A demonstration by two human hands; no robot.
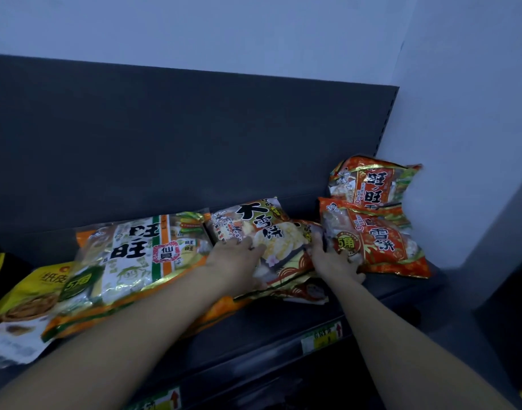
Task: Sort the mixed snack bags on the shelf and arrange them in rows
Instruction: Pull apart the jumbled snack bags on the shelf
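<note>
At centre frame my left hand (236, 261) lies on the white-and-gold bag (262, 229), fingers spread. My right hand (333, 261) curls its fingers where that bag meets the front red bag (380, 244) — which one it grips I cannot tell. The green-and-orange bag (135, 255) lies to the left on the shelf (283, 324).

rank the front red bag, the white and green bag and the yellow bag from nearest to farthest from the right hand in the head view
1. front red bag, at right, held by the right hand
2. white and green bag, left of centre
3. yellow bag, far left edge
</note>
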